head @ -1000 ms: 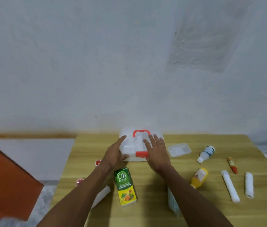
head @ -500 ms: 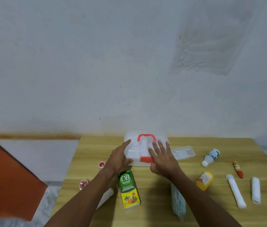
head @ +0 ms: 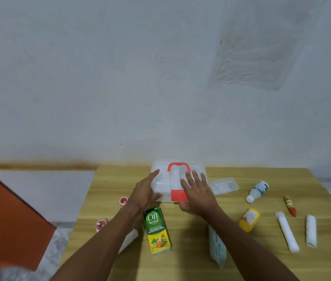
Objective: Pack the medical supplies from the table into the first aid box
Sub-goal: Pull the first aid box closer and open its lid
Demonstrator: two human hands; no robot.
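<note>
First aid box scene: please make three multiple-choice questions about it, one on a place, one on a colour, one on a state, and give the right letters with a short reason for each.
1. Where does the green OB herbal carton lie?
A. on top of the box
B. on the table, nearer the person than the box
C. at the table's right edge

2. What colour is the handle of the first aid box?
A. blue
B. green
C. red

3. In what state is the box's lid?
A. shut, with both hands resting on it
B. fully open
C. removed and lying on the floor

Answers:
1 B: the carton lies flat between the two forearms, in front of the box.
2 C: the handle and the latch are red.
3 A: the lid sits down on the box; the left hand and the right hand lie on it, and the supplies remain on the table.
</note>
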